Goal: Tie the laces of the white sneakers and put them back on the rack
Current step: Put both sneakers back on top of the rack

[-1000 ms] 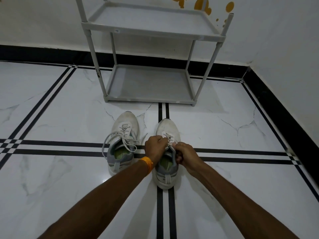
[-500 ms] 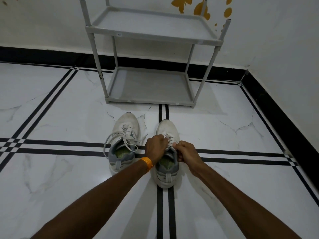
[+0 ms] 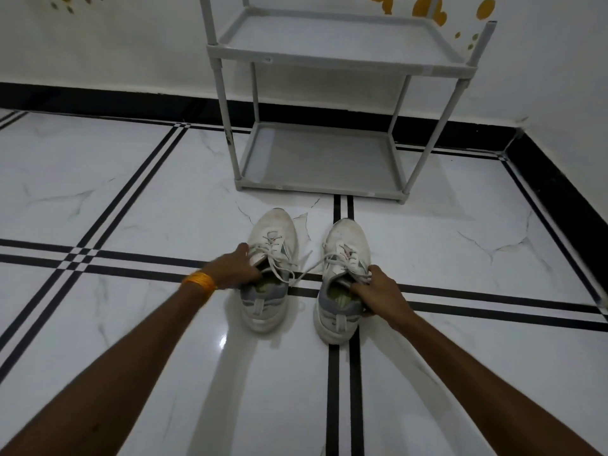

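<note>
Down near the middle of the frame, two white sneakers sit side by side on the shiny floor (image 3: pixel 131 199), toes pointing up the frame. The left hand (image 3: pixel 235 269) holds the left sneaker (image 3: pixel 269 271) at its opening. The right hand (image 3: pixel 375 296) holds the right sneaker (image 3: pixel 343 278) at its opening too, fingers tucked inside. The laces (image 3: pixel 283 263) lie loose across both shoes. An orange band (image 3: pixel 199 280) is on the left wrist. Higher up, the gray rack (image 3: pixel 329 57) stands by the wall, both shelves bare.
</note>
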